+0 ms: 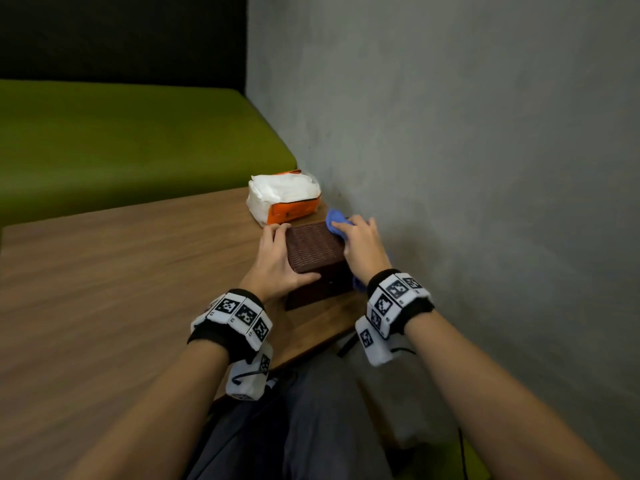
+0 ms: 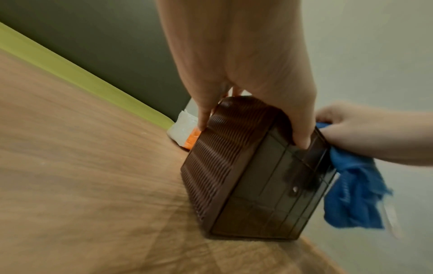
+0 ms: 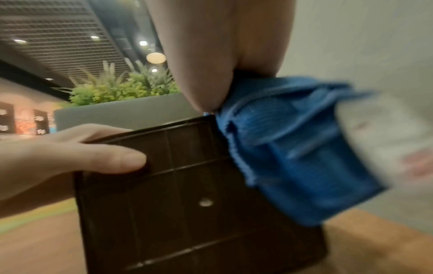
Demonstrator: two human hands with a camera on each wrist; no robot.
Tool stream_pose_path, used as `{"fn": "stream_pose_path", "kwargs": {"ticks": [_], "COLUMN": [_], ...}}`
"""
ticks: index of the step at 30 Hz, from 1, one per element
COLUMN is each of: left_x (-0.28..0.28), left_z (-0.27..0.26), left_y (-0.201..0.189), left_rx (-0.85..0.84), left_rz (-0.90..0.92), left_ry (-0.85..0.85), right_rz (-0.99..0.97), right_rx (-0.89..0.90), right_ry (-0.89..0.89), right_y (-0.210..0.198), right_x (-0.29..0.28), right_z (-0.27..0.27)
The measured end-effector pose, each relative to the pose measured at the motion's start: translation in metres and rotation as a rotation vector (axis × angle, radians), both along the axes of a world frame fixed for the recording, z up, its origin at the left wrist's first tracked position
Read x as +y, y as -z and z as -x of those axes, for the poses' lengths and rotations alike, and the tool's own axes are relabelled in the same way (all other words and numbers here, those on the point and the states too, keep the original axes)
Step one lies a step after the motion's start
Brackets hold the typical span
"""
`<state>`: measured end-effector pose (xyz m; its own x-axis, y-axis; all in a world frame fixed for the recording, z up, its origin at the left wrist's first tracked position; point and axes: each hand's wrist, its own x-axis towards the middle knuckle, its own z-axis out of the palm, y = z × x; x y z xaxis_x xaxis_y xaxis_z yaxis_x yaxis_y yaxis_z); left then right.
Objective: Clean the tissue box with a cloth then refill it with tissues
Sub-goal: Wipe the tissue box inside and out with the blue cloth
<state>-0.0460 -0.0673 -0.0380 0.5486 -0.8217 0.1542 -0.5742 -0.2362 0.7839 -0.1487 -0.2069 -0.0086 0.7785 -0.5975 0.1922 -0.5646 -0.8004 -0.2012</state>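
Observation:
The dark brown ribbed tissue box [image 1: 313, 249] [image 2: 236, 157] [image 3: 187, 194] stands tipped on its side on the wooden table [image 1: 121, 271], close to the grey wall. My left hand [image 1: 277, 261] [image 2: 246, 83] grips its left side, thumb on the smooth base panel facing me, fingers over the far edge. My right hand [image 1: 362, 245] [image 3: 222, 55] presses a blue cloth [image 1: 335, 220] [image 2: 354, 187] [image 3: 288, 144] against the box's right side; the cloth hangs down between box and wall. A torn orange pack of white tissues [image 1: 284, 195] [image 2: 185, 129] lies just behind the box.
The grey wall [image 1: 450, 133] runs right beside the box and my right hand. A green bench seat [image 1: 121, 140] sits beyond the table's far edge. The table's near corner [image 1: 332, 337] lies just under my wrists, above my lap. A planter with green plants [image 3: 121, 87] shows in the right wrist view.

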Motion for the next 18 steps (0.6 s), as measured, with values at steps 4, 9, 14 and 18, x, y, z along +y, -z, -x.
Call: {"fn": "stream_pose_path", "kwargs": {"ticks": [4, 9, 14, 18], "left_x": [0.001, 0.004, 0.000, 0.009], "left_z": [-0.003, -0.009, -0.004, -0.011], "left_y": [0.002, 0.003, -0.001, 0.001], "left_rx": [0.004, -0.036, -0.014, 0.017], "left_rz": [0.024, 0.019, 0.000, 0.024], "left_ry": [0.000, 0.035, 0.045, 0.028], "right_rz": [-0.002, 0.017, -0.037, -0.005], "right_rx": [0.008, 0.046, 0.027, 0.024], "right_ry": [-0.119, -0.204, -0.030, -0.307], "right_y": [-0.004, -0.004, -0.010, -0.006], "right_x": [0.050, 0.025, 0.021, 0.078], "right_z": [-0.019, 0.021, -0.006, -0.011]}}
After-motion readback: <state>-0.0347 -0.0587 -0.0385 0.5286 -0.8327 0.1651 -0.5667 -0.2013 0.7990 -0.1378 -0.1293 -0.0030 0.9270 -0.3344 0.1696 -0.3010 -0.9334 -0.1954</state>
